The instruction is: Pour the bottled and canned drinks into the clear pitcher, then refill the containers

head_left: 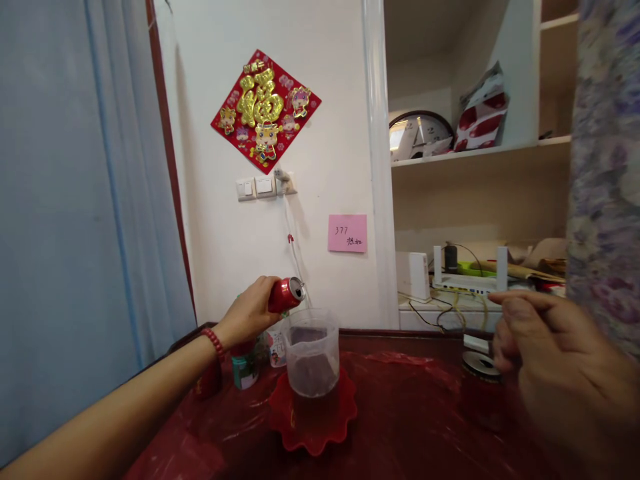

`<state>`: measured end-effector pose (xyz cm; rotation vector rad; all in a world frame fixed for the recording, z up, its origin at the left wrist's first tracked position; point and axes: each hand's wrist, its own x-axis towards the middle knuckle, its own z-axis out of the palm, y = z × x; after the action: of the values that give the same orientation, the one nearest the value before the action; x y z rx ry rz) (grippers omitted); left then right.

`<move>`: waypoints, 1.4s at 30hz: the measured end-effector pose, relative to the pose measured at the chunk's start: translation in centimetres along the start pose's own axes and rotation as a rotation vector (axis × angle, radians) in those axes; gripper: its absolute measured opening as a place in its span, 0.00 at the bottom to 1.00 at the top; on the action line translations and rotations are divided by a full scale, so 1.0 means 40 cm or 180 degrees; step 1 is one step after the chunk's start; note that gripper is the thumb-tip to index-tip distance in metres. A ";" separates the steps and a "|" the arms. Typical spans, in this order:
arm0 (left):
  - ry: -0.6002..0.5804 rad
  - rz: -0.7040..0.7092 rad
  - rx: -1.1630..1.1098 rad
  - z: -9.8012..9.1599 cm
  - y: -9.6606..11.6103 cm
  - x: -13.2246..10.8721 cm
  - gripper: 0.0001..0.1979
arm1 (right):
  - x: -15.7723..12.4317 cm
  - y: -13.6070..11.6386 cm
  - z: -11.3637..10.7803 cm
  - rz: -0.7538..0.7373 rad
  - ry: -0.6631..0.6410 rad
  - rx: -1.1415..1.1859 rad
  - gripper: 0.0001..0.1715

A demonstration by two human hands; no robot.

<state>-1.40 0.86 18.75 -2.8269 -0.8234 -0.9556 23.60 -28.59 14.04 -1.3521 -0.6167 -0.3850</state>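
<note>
My left hand [254, 305] is wrapped round a red drink can [286, 295], tipped to the right with its opened top above the rim of a clear plastic container [313, 363]. No stream from the can can be made out. The container stands upright on a red dish with a scalloped rim [348, 410]. At the right, my right hand [560, 367] hovers, slightly blurred, its index finger stretched to the left and the other fingers loosely curled. Nothing shows in it. Just beside those fingers is a dark round item with a silvery disc-like top [481, 365].
Behind my left forearm stand a green-and-white cup [245, 371] and a white printed cup [277, 348]. Clear plastic film covers the dark red table [400, 413]. A white router [463, 283] and cables sit on the shelf behind. A blue curtain [75, 200] hangs at left.
</note>
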 end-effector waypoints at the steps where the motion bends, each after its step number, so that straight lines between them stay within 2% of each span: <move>1: -0.0002 0.0033 0.0051 0.002 -0.001 -0.001 0.25 | -0.001 -0.002 0.001 -0.0006 -0.0010 -0.0016 0.31; 6: 0.0017 0.0235 0.0281 0.009 -0.006 -0.003 0.27 | -0.007 -0.003 0.002 -0.0134 -0.0064 -0.0107 0.28; 10: 0.0043 0.0380 0.0471 0.008 -0.008 -0.003 0.27 | -0.006 0.006 0.005 -0.0051 -0.0083 0.0133 0.29; 20: 0.0105 0.0578 0.0861 -0.002 -0.005 0.002 0.28 | -0.005 0.013 -0.002 -0.0098 -0.0173 -0.0042 0.29; 42: 0.0237 0.0963 0.1231 -0.013 0.005 0.025 0.28 | -0.002 0.015 0.004 -0.0220 -0.0168 0.0035 0.29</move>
<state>-0.92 1.05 19.75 -2.4709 -0.4874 -0.7571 23.86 -28.32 13.52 -1.3363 -0.7100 -0.4021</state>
